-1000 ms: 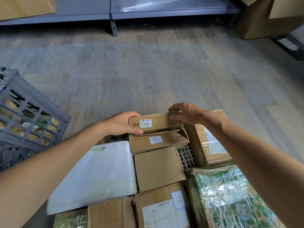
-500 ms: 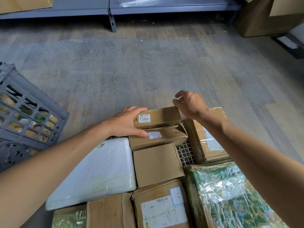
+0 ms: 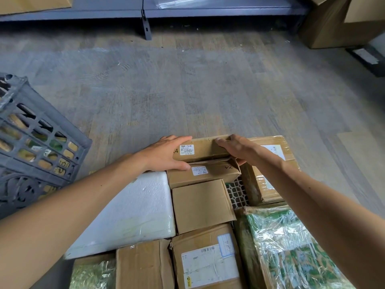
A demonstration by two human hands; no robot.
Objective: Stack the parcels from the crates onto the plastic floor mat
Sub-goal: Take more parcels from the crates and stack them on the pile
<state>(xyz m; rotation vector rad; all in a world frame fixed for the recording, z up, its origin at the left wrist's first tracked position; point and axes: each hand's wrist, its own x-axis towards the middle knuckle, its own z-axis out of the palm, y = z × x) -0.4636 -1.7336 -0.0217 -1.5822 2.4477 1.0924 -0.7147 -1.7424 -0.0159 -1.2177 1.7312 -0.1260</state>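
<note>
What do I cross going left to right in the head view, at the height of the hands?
grey crate → left hand → top X4 box, held at both ends → right hand → taped brown box with a white label

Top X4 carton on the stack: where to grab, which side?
Its two short ends, one hand from each side. The top X4 carton is long, narrow and lies flat on a second carton, leaving the ends exposed; the left hand and right hand hold it there.
</note>
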